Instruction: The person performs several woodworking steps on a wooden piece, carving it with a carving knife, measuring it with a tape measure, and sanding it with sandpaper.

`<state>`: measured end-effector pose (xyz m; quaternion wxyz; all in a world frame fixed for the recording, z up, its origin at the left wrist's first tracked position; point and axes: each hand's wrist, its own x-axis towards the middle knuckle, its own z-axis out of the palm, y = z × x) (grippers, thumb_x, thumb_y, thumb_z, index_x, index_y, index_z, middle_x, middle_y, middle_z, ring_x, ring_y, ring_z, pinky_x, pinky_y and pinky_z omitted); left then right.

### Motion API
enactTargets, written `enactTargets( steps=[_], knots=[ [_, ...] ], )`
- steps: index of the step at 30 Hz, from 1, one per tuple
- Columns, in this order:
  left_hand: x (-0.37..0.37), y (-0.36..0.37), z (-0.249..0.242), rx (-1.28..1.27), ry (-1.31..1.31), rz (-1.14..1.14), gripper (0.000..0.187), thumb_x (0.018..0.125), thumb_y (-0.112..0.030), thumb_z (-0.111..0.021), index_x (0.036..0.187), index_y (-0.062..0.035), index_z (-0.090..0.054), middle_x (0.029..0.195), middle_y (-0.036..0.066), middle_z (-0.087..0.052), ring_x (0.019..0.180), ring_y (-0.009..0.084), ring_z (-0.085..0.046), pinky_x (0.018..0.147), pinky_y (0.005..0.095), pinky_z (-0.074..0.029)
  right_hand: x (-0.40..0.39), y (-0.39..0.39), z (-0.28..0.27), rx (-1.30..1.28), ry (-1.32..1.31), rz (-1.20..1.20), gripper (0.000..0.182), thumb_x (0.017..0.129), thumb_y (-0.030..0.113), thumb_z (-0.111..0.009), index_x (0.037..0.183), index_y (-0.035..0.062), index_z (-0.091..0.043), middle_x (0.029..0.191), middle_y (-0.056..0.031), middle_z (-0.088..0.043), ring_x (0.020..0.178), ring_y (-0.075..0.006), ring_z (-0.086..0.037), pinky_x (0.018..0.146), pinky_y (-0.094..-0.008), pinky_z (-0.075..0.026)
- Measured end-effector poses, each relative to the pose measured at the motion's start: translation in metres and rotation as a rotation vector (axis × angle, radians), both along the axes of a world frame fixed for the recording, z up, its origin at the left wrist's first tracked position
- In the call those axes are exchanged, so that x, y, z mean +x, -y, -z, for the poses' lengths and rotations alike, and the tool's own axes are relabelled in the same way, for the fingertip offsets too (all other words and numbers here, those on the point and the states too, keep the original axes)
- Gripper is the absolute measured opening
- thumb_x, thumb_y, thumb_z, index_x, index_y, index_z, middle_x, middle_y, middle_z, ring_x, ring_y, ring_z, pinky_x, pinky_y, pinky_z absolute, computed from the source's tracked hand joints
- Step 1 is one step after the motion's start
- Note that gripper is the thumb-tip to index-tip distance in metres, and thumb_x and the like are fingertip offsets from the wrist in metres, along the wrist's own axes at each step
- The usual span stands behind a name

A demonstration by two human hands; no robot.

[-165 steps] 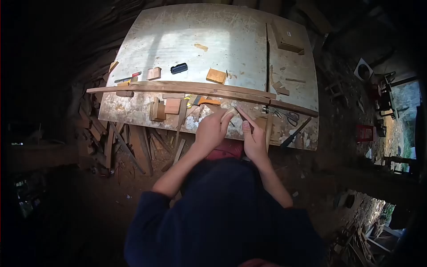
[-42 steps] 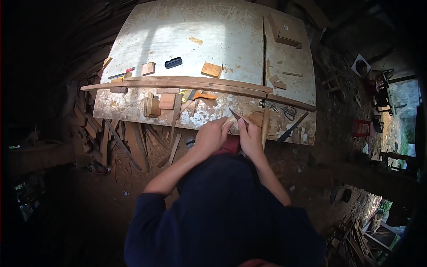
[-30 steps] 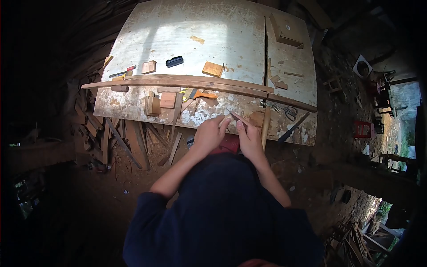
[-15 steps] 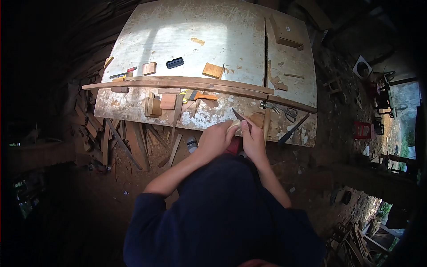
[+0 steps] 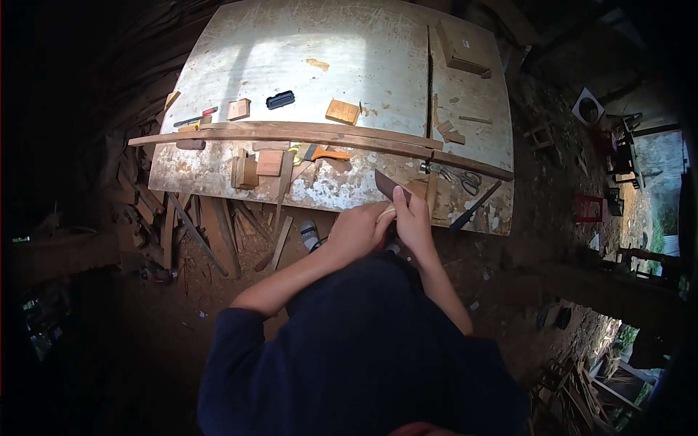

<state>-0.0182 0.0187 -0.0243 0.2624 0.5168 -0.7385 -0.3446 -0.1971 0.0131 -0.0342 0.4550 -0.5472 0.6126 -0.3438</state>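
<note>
Left hand (image 5: 358, 230) closer to right hand (image 5: 414, 224)

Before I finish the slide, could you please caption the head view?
Left hand gripping a small pale piece, right hand a dark pointed blade, by a worn workbench.

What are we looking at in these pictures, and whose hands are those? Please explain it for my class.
There is no robot: these are a person's two bare hands, and every picture comes from one camera worn on the head. The left hand grips a small, pale, seemingly wooden piece; the right hand holds a dark, pointed blade. On the worn, pale tabletop lie long brown wooden strips, an orange-handled tool, a black oblong case and a brown cardboard box.
</note>
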Motion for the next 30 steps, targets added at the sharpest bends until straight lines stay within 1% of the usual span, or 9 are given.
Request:
enactTargets(
  steps=[3, 6, 10, 15, 19, 21, 26, 27, 30],
  knots=[
    [0.005, 0.007, -0.001, -0.024, 0.004, -0.044, 0.034, 0.11, -0.033, -0.062, 0.117, -0.0038, -0.077, 0.095, 0.027, -0.076, 0.087, 0.0476, -0.074, 0.076, 0.0551, -0.059, 0.005, -0.01, -0.008, -0.166, -0.009, 0.034, 0.044, 0.117, 0.032, -0.052, 0.137, -0.0031, -0.071, 0.101, -0.0244, -0.078, 0.097, -0.0325, -0.077, 0.089, -0.0416, -0.056],
    [0.003, 0.007, 0.002, -0.015, 0.001, -0.072, 0.035, 0.111, -0.036, -0.061, 0.115, -0.0046, -0.077, 0.093, 0.026, -0.077, 0.086, 0.0475, -0.074, 0.075, 0.0558, -0.059, 0.006, -0.005, -0.011, -0.023, 0.007, 0.063, 0.045, 0.117, 0.032, -0.051, 0.133, -0.0047, -0.072, 0.106, -0.026, -0.078, 0.101, -0.0352, -0.078, 0.092, -0.0427, -0.056],
    [0.008, 0.011, 0.0, 0.022, 0.005, -0.065, 0.034, 0.111, -0.035, -0.061, 0.117, -0.0046, -0.076, 0.093, 0.026, -0.076, 0.085, 0.0479, -0.073, 0.075, 0.055, -0.058, 0.01, -0.008, -0.012, -0.131, -0.016, 0.062, 0.045, 0.118, 0.033, -0.051, 0.133, -0.0048, -0.072, 0.103, -0.0261, -0.078, 0.1, -0.0357, -0.078, 0.091, -0.043, -0.056],
    [0.005, 0.002, 0.006, 0.016, 0.009, -0.055, 0.034, 0.111, -0.032, -0.062, 0.121, -0.0041, -0.077, 0.091, 0.025, -0.076, 0.087, 0.0474, -0.074, 0.076, 0.0543, -0.058, 0.007, -0.007, -0.005, -0.006, -0.004, 0.029, 0.046, 0.117, 0.034, -0.052, 0.134, -0.0038, -0.072, 0.1, -0.0274, -0.077, 0.097, -0.0373, -0.077, 0.089, -0.0441, -0.056],
    [0.005, 0.003, 0.007, -0.04, 0.01, -0.112, 0.033, 0.11, -0.032, -0.063, 0.12, -0.0038, -0.076, 0.091, 0.026, -0.076, 0.086, 0.0481, -0.074, 0.075, 0.0555, -0.058, 0.011, -0.011, 0.005, -0.128, -0.025, 0.072, 0.046, 0.117, 0.034, -0.052, 0.139, -0.0012, -0.071, 0.092, -0.0251, -0.074, 0.087, -0.0313, -0.074, 0.084, -0.0438, -0.055],
    [0.004, 0.003, 0.002, -0.037, -0.026, -0.033, 0.032, 0.11, -0.032, -0.063, 0.119, -0.0048, -0.077, 0.091, 0.027, -0.075, 0.084, 0.0484, -0.073, 0.073, 0.0554, -0.058, 0.009, -0.017, -0.005, -0.099, -0.03, 0.069, 0.046, 0.117, 0.034, -0.052, 0.137, -0.0016, -0.072, 0.09, -0.0242, -0.073, 0.084, -0.0306, -0.073, 0.083, -0.0435, -0.055],
    [0.011, 0.013, 0.003, -0.036, 0.004, -0.13, 0.033, 0.11, -0.034, -0.063, 0.118, -0.0042, -0.076, 0.092, 0.027, -0.075, 0.084, 0.0481, -0.073, 0.073, 0.0551, -0.058, 0.008, -0.014, 0.006, -0.083, -0.055, 0.081, 0.046, 0.118, 0.035, -0.052, 0.14, -0.0006, -0.071, 0.084, -0.0235, -0.071, 0.08, -0.0305, -0.072, 0.081, -0.043, -0.054],
    [0.008, 0.01, -0.002, -0.041, -0.003, -0.109, 0.033, 0.11, -0.034, -0.063, 0.118, -0.004, -0.076, 0.092, 0.027, -0.075, 0.084, 0.048, -0.073, 0.073, 0.055, -0.058, 0.006, -0.007, 0.003, -0.062, 0.048, 0.074, 0.046, 0.118, 0.035, -0.052, 0.137, -0.0015, -0.072, 0.085, -0.0242, -0.072, 0.081, -0.0311, -0.072, 0.081, -0.0433, -0.055],
    [0.015, 0.015, -0.004, -0.019, 0.04, -0.13, 0.033, 0.11, -0.033, -0.063, 0.117, -0.0035, -0.076, 0.091, 0.027, -0.075, 0.085, 0.048, -0.073, 0.074, 0.0549, -0.058, 0.016, -0.018, -0.009, -0.162, -0.053, 0.058, 0.046, 0.118, 0.034, -0.051, 0.136, -0.0028, -0.072, 0.09, -0.024, -0.074, 0.084, -0.0318, -0.073, 0.083, -0.0427, -0.055]
  ],
)
